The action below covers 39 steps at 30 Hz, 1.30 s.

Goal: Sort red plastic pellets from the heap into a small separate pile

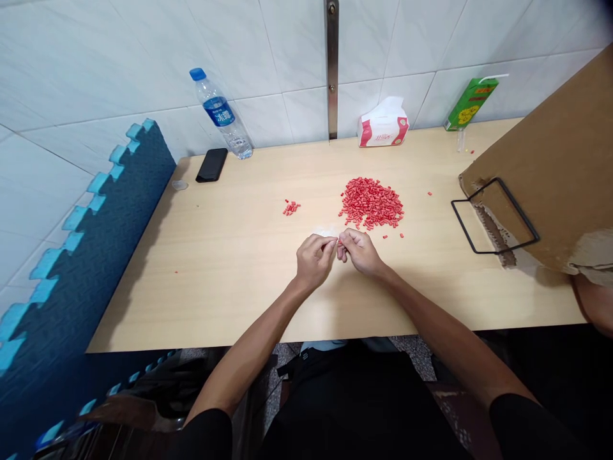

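Observation:
My left hand [314,257] and my right hand [359,250] meet fingertip to fingertip above the wooden table [230,275]. The right fingers pinch a small red piece [340,242], mostly covered by the fingertips. My left thumb and forefinger are pressed together beside it; whatever they hold is too small to make out. Just beyond my hands lies a large heap of small red tube-like pieces [372,203]. A smaller cluster of red pieces [290,207] lies to its left. Something whitish and translucent [325,231] shows on the table behind my left fingers.
A water bottle [224,115], a black phone [211,165], a tissue pack [383,124] and a green drink carton [472,105] stand or lie along the wall. A blue foam panel [90,249] borders the left. Cardboard [550,166] and a black wire frame [495,217] are at right, near another person's arm [594,303].

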### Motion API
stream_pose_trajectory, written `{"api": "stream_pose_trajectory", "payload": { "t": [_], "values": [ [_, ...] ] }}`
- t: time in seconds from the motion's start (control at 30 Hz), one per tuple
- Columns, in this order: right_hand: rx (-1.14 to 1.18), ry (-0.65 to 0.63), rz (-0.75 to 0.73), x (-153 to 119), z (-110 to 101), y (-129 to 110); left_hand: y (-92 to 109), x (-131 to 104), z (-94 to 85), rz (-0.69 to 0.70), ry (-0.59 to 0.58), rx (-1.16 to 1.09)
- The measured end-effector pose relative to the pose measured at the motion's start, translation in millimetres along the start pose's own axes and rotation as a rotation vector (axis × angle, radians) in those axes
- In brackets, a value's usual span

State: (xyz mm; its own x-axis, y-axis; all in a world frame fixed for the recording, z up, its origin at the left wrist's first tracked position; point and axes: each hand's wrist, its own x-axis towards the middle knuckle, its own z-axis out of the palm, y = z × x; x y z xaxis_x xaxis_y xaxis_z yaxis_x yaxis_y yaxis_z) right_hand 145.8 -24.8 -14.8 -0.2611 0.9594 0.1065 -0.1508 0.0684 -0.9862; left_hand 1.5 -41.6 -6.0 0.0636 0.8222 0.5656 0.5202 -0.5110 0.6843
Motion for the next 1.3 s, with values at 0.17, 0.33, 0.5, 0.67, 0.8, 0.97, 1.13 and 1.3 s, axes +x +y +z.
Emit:
{"api": "stream_pose_trajectory", "payload": {
  "t": [0.17,0.33,0.5,0.67,0.8,0.97,1.13,1.3],
  "values": [
    [-0.016,-0.002,-0.007,-0.3,0.7,-0.8,0.9,0.3,-0.1,-0.003,-0.006,0.014],
    [-0.043,0.028,-0.004,-1.1,2.3,-0.9,-0.8,0.0,-0.2,-0.019,-0.025,0.015],
    [-0.02,0.096,0.018,-1.0,2.9,1.6,-1.1,1.4,-0.9,-0.082,-0.085,-0.111],
    [-0.045,0.114,0.013,-2.5,3.9,1.9,1.9,4.4,-1.8,-0.189,-0.125,-0.307],
    [-0.079,0.118,-0.014,-3.5,4.3,2.1,0.5,4.5,-2.4,-0.219,-0.124,-0.307],
    [-0.098,0.119,-0.019,-3.0,3.2,2.6,-2.2,3.1,-2.9,-0.177,-0.164,-0.292],
    [-0.108,0.107,-0.028,-3.3,3.1,1.7,-1.1,4.1,-3.6,-0.158,-0.139,-0.249],
    [-0.142,0.11,-0.014,-4.5,4.0,-0.4,-2.6,3.8,-3.5,-0.145,-0.13,-0.213]
  ]
}}
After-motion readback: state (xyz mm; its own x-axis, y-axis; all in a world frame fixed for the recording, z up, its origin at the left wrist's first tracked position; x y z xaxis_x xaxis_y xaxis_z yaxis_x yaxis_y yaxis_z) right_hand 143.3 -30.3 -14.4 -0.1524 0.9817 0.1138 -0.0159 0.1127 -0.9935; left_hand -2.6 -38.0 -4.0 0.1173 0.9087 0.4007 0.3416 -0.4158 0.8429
